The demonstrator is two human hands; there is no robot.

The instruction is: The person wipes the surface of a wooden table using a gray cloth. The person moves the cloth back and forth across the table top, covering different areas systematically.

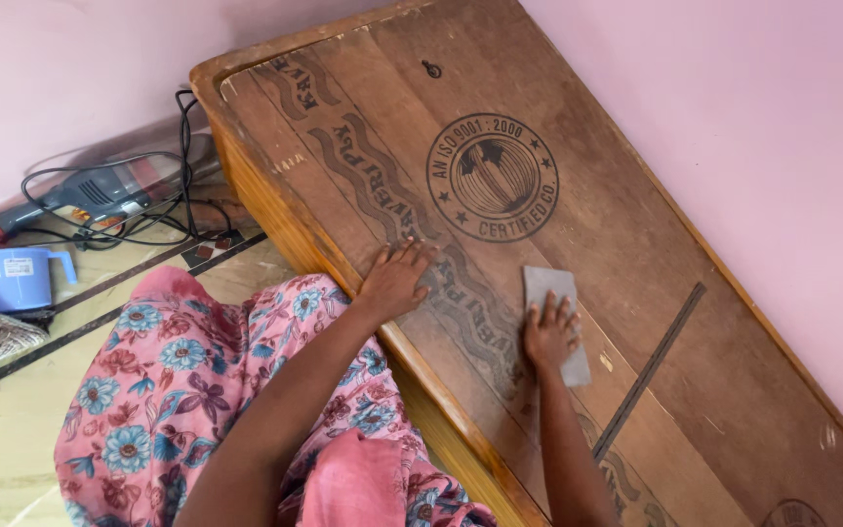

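Head view: the right hand (550, 334) lies flat on a grey sheet (558, 322), fingers slightly spread and pressing down on it. The palm covers the sheet's middle, so only its top end beyond the fingertips and its lower corner by the wrist show. What kind of sheet it is cannot be made out. The sheet rests on the board (578, 176), a large brown wooden panel with dark printed bands and a round stamp beyond the fingertips.

The left hand (394, 280) is pressed flat on the board near its front edge, fingers spread, holding nothing. It sits just left of the sheet, apart from it.

The board's lower right end runs out of frame. A dark strip (648, 371) lies slantwise on the wood to the right of the right hand's fingers. A small metal ring (431, 68) sits well beyond both hands.

Below the left hand's wrist, pink flowered cloth (187, 381) covers the person's lap and hides the floor there. Far to the left of the fingers, a power tool (90, 195) with a tangled black cord (182, 185) lies by the wall, partly blurred, beside a blue jug (12, 278) cut off by the frame edge.
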